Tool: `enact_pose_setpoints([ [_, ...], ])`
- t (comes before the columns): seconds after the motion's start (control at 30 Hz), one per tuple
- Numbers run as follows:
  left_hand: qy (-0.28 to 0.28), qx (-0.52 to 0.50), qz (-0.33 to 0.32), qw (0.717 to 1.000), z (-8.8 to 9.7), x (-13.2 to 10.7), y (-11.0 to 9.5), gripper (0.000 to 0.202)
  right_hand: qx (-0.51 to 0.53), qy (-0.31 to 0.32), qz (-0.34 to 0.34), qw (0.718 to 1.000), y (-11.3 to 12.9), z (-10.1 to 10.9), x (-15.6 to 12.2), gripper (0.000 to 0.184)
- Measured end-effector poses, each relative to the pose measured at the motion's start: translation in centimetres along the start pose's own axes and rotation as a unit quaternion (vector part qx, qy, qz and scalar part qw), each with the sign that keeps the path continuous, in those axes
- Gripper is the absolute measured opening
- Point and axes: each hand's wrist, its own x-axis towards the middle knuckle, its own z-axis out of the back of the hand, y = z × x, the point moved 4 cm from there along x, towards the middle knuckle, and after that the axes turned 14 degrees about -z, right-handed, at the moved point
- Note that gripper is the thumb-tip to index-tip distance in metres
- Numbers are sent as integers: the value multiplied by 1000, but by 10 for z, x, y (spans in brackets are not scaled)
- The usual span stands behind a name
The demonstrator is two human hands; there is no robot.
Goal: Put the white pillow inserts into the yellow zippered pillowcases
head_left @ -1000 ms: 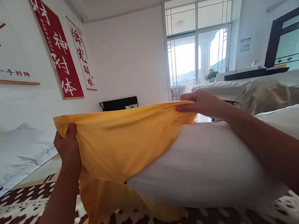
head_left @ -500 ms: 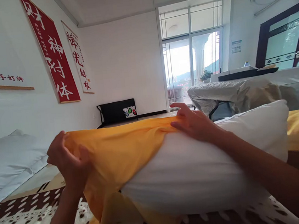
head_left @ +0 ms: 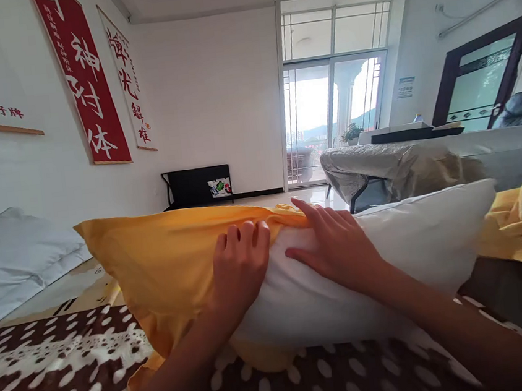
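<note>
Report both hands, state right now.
Left hand: fingers curled against the yellow cover; whether it grips cloth can't be told.
Right hand: open, thumb and index finger apart, against the white pillow.

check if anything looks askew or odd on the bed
The yellow fabric looks askew: it covers only the left part of the white pillow, bunching near the right hand. No spill or damage shows.

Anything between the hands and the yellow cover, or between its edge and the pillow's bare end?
Nothing visible separates left hand or right hand from yellow cover. Toward the white pillow's bare end, the right forearm lies across the view.
</note>
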Motion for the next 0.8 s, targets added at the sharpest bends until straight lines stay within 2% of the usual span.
enact_pose_setpoints([
  [0.07,6,-1,24,1000,-8,7,-1,22,4,14,-32,999,3,-12,5,72],
  [0.23,92,-104,108,984,-37,28,-15,20,0,52,-82,995,14,-37,19,66],
  [0.4,127,-178,111,969,-53,34,-39,19,37,31,-119,992,6,-63,31,47],
  [0.53,103,-162,41,980,-55,13,-54,23,69,9,-162,984,-17,-86,36,38],
  [0.63,67,-166,-44,983,-46,-10,-56,22,66,-8,-129,989,-22,-93,34,36],
  [0.73,29,-231,-122,965,-25,-29,-44,21,57,-30,-91,994,-20,-88,31,39],
  [0.8,-13,-278,-150,949,-7,-36,-19,21,41,-36,-63,997,-16,-82,30,45],
])
